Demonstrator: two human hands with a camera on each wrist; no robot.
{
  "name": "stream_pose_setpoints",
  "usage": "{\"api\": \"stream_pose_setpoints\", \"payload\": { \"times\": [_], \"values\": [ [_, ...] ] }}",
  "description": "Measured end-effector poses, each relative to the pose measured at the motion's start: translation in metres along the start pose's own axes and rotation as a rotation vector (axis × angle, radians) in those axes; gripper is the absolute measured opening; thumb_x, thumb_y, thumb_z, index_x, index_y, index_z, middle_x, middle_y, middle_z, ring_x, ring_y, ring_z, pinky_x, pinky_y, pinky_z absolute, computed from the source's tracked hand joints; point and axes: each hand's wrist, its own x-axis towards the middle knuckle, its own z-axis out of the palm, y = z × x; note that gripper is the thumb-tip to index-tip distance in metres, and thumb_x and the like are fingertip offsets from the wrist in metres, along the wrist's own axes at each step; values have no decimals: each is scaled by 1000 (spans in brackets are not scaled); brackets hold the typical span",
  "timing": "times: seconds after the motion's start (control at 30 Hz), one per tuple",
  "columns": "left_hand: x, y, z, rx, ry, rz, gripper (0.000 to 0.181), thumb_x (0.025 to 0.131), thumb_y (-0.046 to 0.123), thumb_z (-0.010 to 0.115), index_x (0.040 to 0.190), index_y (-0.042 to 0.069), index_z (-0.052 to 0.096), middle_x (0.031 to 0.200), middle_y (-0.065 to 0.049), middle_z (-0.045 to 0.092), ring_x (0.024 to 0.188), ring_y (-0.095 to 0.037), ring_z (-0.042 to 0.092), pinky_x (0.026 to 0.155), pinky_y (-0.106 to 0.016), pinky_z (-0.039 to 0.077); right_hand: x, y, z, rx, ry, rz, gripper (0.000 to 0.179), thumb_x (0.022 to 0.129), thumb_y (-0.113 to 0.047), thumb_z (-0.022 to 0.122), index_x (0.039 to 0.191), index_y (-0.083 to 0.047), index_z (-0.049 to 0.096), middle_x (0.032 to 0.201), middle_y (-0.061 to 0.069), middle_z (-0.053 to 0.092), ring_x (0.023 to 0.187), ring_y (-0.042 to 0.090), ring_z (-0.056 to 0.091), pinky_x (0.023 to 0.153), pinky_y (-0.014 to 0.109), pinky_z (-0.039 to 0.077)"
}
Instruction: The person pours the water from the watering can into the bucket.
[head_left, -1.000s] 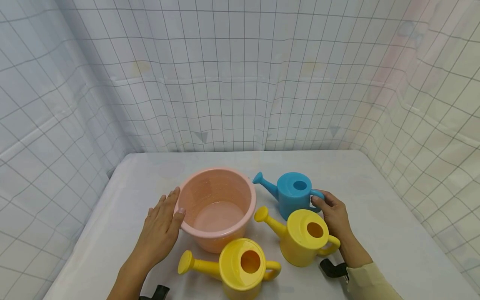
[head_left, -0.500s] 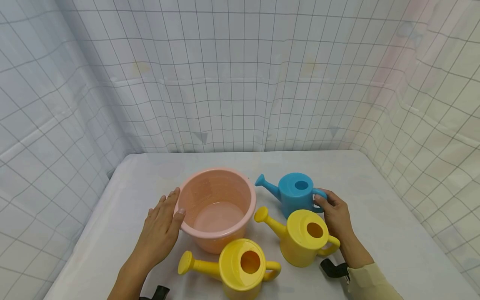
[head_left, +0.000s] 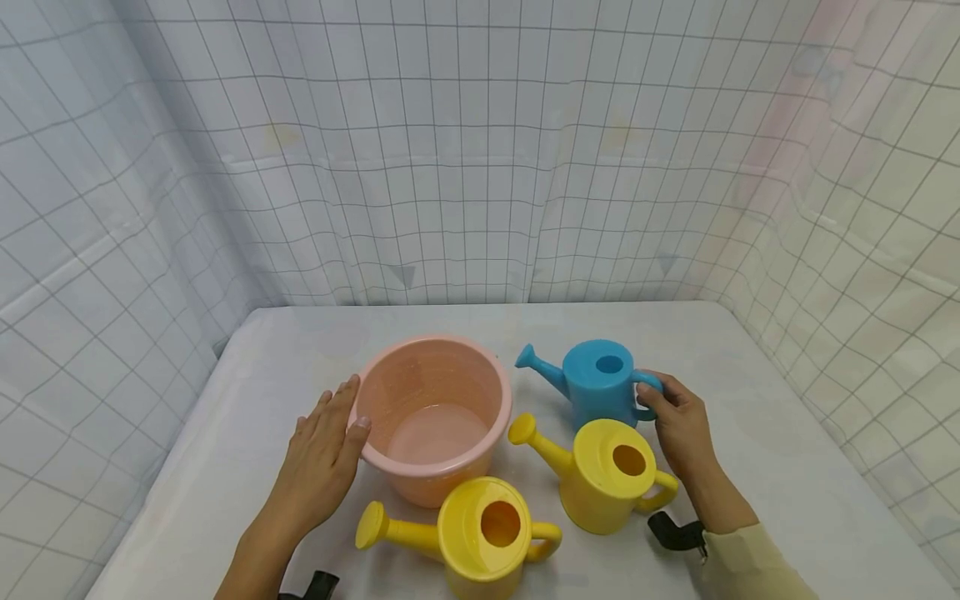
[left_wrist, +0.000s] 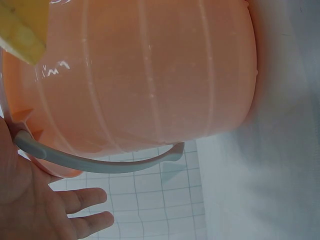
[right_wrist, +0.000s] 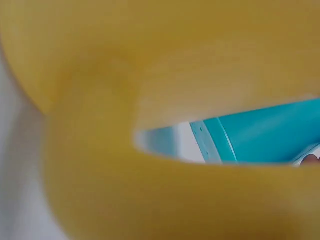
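Note:
A pink bucket (head_left: 427, 479) with a grey handle (left_wrist: 100, 164) stands left of the middle of the table. My left hand (head_left: 318, 458) rests at its left rim, fingers straight and thumb over the edge. To the right of the bucket is a blue watering can (head_left: 603, 392), its spout toward the bucket. My right hand (head_left: 678, 421) grips the can's handle. Just in front of it stands a yellow watering can (head_left: 600, 492), whose blurred handle fills much of the right wrist view. Another yellow watering can (head_left: 480, 550) is in front of the bucket.
White cloth covers the table (head_left: 225, 433), and gridded white curtains (head_left: 480, 167) enclose its back and sides. Black camera mounts (head_left: 675, 533) sit at both wrists. The nearer yellow can overlaps the bucket's lower front in the head view.
My right hand has moved the blue watering can a little to the right and slightly away, widening its gap from the bucket. My left hand, the bucket and both yellow cans look unchanged.

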Motion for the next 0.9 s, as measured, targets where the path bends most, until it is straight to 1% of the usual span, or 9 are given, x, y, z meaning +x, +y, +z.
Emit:
{"api": "stream_pose_setpoints", "payload": {
  "times": [0.07, 0.13, 0.3, 0.4, 0.63, 0.77, 0.8, 0.9],
  "values": [
    [0, 0, 0, 1, 2, 0, 56, 102, 42, 31, 153, 28, 13, 158, -9, 22, 145, -41, 14, 108, -71, 8, 0, -4, -2, 30, -2, -11, 48, 90, -43, 58, 124, -8, 57, 109, -5, 57, 100, 14, 48, 108, 51, 35],
    [0, 0, 0, 1, 2, 0, 56, 102, 42, 31, 153, 28, 13, 158, -10, 22, 145, -41, 13, 108, -71, 8, 0, -8, -3, 35, -3, -21, 47, 91, -42, 58, 124, -9, 57, 109, -4, 57, 100, 13, 49, 108, 54, 34],
    [0, 0, 0, 1, -4, -3, 56, 101, 43, 31, 153, 28, 12, 158, -10, 22, 145, -41, 13, 108, -71, 7, -1, -20, -8, 60, -17, -41, 46, 91, -40, 59, 125, -9, 56, 106, -10, 57, 100, 12, 49, 108, 55, 32],
    [0, 0, 0, 0, -8, -6, 57, 101, 43, 31, 153, 29, 12, 158, -10, 21, 146, -41, 12, 109, -70, 6, -1, -28, -12, 83, -28, -48, 45, 90, -38, 60, 125, -9, 57, 105, -11, 57, 99, 12, 49, 108, 54, 31],
    [1, -1, 0, 4, -1, -2, 57, 101, 43, 31, 153, 28, 12, 158, -10, 22, 145, -41, 13, 109, -71, 7, -4, -49, -18, 92, -47, -67, 42, 91, -36, 59, 123, -10, 57, 105, -10, 55, 100, 12, 48, 104, 44, 32],
    [1, -1, 0, 4, 1, 0, 56, 101, 43, 31, 153, 28, 13, 158, -9, 22, 145, -41, 14, 108, -71, 8, -7, -61, -21, 115, -65, -72, 43, 90, -36, 60, 123, -9, 57, 107, -7, 55, 101, 13, 47, 103, 43, 30],
    [1, -1, 0, 6, 1, -1, 56, 101, 43, 31, 153, 28, 13, 158, -8, 22, 145, -41, 14, 108, -70, 8, -8, -64, -22, 112, -69, -75, 42, 91, -36, 60, 123, -9, 57, 107, -6, 54, 101, 13, 47, 103, 41, 31],
    [1, -1, 0, 8, -2, -4, 56, 101, 43, 31, 152, 28, 13, 158, -7, 22, 145, -40, 14, 108, -71, 9, -10, -71, -24, 121, -86, -87, 42, 91, -35, 60, 123, -8, 58, 105, -5, 54, 100, 14, 48, 98, 30, 35]
  ]
}}
